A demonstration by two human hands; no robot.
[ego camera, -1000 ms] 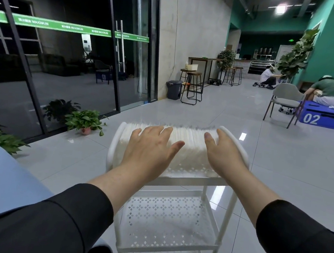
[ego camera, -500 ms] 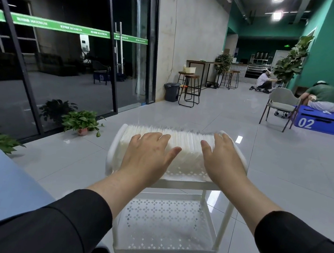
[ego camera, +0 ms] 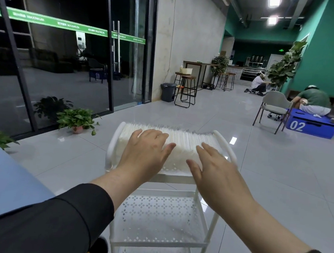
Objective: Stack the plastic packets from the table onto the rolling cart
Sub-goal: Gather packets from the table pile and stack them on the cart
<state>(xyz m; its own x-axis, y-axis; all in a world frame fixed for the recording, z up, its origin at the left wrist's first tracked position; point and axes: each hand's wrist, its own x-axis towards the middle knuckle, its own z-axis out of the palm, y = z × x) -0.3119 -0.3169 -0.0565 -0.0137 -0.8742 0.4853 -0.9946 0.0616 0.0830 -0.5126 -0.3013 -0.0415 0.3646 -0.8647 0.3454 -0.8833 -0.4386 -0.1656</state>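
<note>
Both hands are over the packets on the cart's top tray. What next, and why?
Probably lower the right hand to press and square the row of white plastic packets: the left hand lies flat on them, and the white rolling cart's top tray looks full.

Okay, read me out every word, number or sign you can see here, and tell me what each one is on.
"02": white numerals on the blue box.
"MAXIMUM": repeated, mirrored, on the green strip across the glass doors; its smaller characters are unreadable.
Green ceiling sign: too small to read.
</note>
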